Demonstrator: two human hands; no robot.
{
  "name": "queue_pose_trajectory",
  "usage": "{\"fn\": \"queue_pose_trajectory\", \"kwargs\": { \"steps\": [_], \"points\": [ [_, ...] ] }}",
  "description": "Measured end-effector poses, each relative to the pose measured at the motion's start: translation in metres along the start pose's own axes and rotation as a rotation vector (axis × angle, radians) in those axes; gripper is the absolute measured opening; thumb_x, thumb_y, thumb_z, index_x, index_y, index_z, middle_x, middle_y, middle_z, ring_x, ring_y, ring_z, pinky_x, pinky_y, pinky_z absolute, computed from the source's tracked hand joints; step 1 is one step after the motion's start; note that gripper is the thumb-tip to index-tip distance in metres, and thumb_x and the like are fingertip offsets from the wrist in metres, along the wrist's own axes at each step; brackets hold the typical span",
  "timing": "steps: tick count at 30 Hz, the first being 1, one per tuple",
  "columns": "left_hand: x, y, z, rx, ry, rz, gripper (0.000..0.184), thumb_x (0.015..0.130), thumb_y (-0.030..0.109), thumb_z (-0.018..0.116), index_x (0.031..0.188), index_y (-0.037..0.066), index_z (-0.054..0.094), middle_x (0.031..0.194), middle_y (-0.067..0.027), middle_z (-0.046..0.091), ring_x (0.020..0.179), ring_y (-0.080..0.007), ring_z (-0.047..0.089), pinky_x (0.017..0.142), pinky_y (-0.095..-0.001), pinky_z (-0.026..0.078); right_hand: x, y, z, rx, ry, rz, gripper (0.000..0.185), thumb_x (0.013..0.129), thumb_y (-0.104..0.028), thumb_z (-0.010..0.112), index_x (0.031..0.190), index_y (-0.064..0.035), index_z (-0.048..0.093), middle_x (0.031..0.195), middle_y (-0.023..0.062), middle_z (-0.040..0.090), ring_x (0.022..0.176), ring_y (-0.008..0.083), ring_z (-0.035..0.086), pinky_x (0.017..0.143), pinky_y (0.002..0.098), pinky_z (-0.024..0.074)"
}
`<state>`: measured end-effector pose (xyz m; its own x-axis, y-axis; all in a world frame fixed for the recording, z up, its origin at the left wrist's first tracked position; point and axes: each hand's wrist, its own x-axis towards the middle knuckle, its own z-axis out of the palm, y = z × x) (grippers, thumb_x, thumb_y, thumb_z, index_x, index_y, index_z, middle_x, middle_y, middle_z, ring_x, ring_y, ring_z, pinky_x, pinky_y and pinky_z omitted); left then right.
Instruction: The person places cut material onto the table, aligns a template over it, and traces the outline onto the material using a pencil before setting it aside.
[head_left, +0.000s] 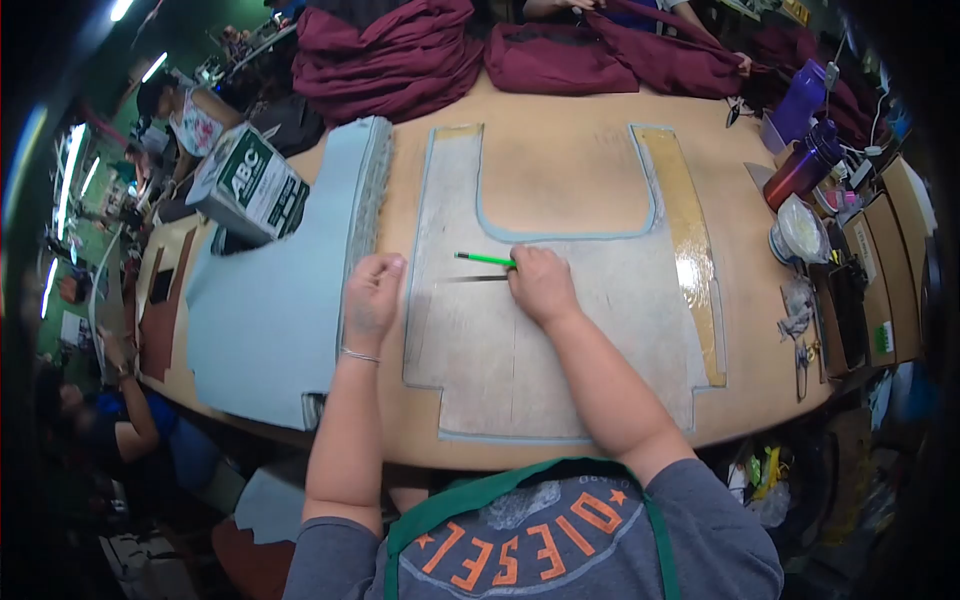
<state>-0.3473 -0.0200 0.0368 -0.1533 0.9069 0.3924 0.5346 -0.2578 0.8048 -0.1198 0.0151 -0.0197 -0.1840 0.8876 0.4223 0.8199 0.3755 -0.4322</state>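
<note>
My right hand [542, 285] rests on a large grey pattern board [560, 340], closed around a green pencil [487, 260] that points left. A thin dark strip [478, 279] shows just below the pencil, blurred, and I cannot tell what it is. The board has a U-shaped cut-out at its far side, yellowish tape along its right side, and light blue material showing around its edges. My left hand [372, 295] is closed between the board and a thick stack of light blue fabric [260, 320]; whatever its fingers hold, if anything, is hidden.
A box marked ABC [250, 190] stands on the fabric stack. Maroon fabric [390, 60] is heaped along the far edge, where another person's hand [742, 64] touches it. Bottles [803, 165], a plastic-wrapped container [800, 232] and scissors [802, 368] sit right. Other people are at left.
</note>
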Motion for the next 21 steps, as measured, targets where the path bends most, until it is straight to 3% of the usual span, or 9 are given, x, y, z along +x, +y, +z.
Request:
{"fn": "queue_pose_trajectory", "kwargs": {
  "steps": [3,6,10,13,21],
  "points": [
    [0.06,0.03,0.004,0.18,-0.078,-0.024,0.015,0.079,0.014,0.056,0.08,-0.001,0.059,0.078,-0.0138,0.059,0.074,-0.0261,0.056,0.068,-0.0303,0.044,-0.003,0.005,-0.002,0.139,-0.015,-0.016,0.014,0.067,-0.013,0.059,0.075,-0.0058,0.05,0.07,0.01,0.055,0.068,0.0275,0.055,0.057,0.0396,0.0445],
    [0.13,0.023,0.04,0.375,-0.178,0.299,0.015,0.077,0.014,0.056,0.08,-0.001,0.059,0.08,-0.0155,0.059,0.076,-0.0294,0.056,0.068,-0.0328,0.044,0.002,0.005,-0.007,0.221,-0.005,-0.013,0.016,0.065,-0.012,0.062,0.072,-0.0052,0.049,0.068,0.0105,0.054,0.066,0.0284,0.054,0.057,0.0402,0.0435],
    [0.211,-0.014,0.111,0.484,-0.354,0.262,0.019,0.075,0.016,0.056,0.082,0.0,0.061,0.084,-0.018,0.06,0.081,-0.0309,0.057,0.071,-0.0348,0.044,0.004,0.005,-0.009,0.264,-0.01,0.013,0.017,0.063,-0.011,0.063,0.069,-0.0053,0.048,0.065,0.0102,0.053,0.064,0.0283,0.053,0.055,0.0404,0.0427],
    [0.257,-0.038,0.156,0.545,-0.47,0.095,0.024,0.074,0.022,0.057,0.084,0.0,0.062,0.087,-0.0187,0.06,0.083,-0.0307,0.057,0.073,-0.0356,0.044,0.006,0.006,-0.012,0.244,-0.055,0.011,0.014,0.064,-0.013,0.06,0.071,-0.0063,0.05,0.067,0.0083,0.053,0.065,0.0249,0.054,0.054,0.0378,0.0438],
    [0.311,-0.059,0.201,0.954,-0.704,-0.029,0.036,0.07,0.028,0.055,0.092,0.001,0.063,0.097,-0.0204,0.059,0.092,-0.0299,0.057,0.081,-0.0347,0.043,0.009,0.007,-0.012,0.249,-0.034,0.031,0.012,0.063,-0.012,0.059,0.067,-0.0082,0.048,0.062,0.0049,0.05,0.062,0.0219,0.052,0.051,0.0354,0.0418]
  ]
}}
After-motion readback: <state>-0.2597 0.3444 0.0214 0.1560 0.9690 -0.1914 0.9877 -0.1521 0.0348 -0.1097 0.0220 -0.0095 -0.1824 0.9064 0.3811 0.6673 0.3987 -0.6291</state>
